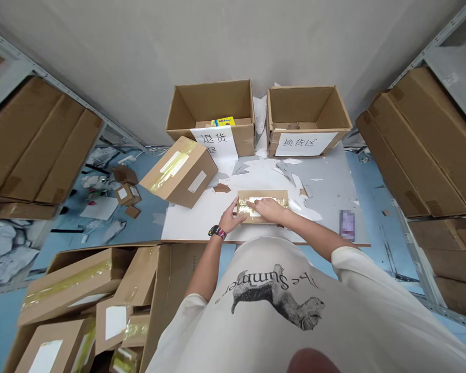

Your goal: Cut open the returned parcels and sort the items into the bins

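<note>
Left hand (pixel 230 216) half-open against left end of taped cardboard parcel (pixel 264 196), grip unclear; right hand (pixel 266 210) flat on top; parcel on white surface (pixel 196 225). Risk: uneven pressure, slick tape, parcel sliding.

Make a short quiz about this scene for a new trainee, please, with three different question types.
1. Which wrist wears the wristwatch, left or right?
2. True or false: a yellow packet lies inside the open carton whose sign reads 退货区.
3. Fill the gap: the left hand and the right hand are both on a flat, taped ____.

Key: 1 left; 2 true; 3 cardboard parcel.
</note>
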A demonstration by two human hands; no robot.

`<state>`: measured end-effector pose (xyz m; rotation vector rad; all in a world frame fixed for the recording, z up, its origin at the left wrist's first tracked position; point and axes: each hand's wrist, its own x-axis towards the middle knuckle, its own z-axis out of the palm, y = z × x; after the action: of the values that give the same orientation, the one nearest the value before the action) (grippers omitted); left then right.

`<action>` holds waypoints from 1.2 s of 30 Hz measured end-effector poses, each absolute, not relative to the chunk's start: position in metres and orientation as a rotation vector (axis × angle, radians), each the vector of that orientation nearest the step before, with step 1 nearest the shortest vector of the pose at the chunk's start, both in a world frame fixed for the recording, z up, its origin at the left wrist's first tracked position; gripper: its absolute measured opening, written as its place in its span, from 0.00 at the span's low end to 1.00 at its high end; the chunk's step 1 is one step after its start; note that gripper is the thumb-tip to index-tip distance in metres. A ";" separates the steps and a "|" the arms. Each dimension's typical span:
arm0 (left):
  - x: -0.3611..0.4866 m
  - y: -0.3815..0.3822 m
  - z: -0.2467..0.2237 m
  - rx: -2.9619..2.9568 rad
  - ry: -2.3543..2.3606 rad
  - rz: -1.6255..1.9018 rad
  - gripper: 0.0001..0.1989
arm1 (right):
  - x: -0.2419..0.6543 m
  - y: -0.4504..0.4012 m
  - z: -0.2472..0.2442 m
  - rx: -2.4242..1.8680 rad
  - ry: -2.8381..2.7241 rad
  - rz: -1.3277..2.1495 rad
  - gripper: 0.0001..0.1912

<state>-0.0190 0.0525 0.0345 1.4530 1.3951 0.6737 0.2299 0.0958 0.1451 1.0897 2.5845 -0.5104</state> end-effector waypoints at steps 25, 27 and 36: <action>-0.030 0.062 0.042 1.572 1.514 0.352 0.55 | 0.265 0.097 0.170 1.127 2.413 -0.410 0.24; -0.030 0.062 0.038 1.536 1.485 0.385 0.56 | 0.266 0.098 0.176 1.135 2.417 -0.410 0.27; -0.027 0.062 0.024 1.418 1.344 0.625 0.44 | 0.219 0.108 0.155 1.009 2.513 -0.428 0.30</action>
<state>-0.0270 0.0618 0.0237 1.4179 1.3440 0.6252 0.2193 0.1084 0.1548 1.0085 2.5125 -0.4275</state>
